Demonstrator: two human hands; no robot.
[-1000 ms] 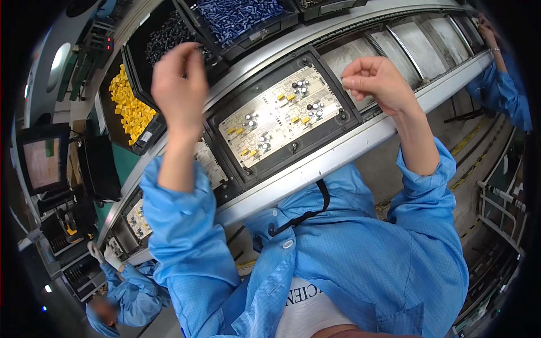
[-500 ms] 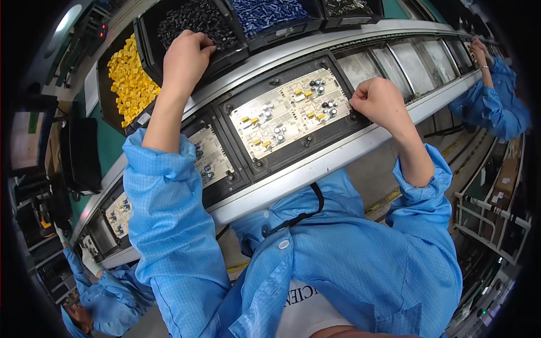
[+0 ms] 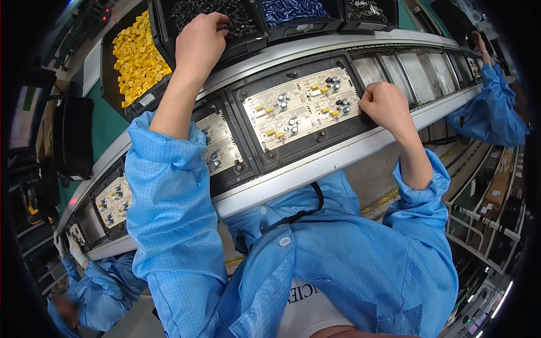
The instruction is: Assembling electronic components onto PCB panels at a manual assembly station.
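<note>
1. Both hands have moved over the last second: the left hand point(image 3: 200, 45), blurred then, now reaches over the near rim of the black-parts bin point(image 3: 242, 49), and the right hand point(image 3: 387, 107), earlier a loose pinch, is folded by the board's right end.
2. Conveyor point(image 3: 310, 169): its pale metal rails run across the view, carrying black frames and boards.
3. Bins: beyond the far rail, the yellow-parts bin point(image 3: 109, 73) sits left of the black-parts bin; the blue-parts bin point(image 3: 327, 25) is to its right.
4. Black frame point(image 3: 298, 149): it lies between the rails, bordering the board on all sides.
5. Board point(image 3: 304, 107): pale, flat in that frame, in front of the person.
6. Hands: the left one's fingers are bunched narrow at the black parts point(image 3: 242, 25); the right is curled tight. Whether either holds anything, I cannot tell.
7. Yellow components point(image 3: 279, 134): small blocks standing on the board among round capacitors point(image 3: 293, 128).
</note>
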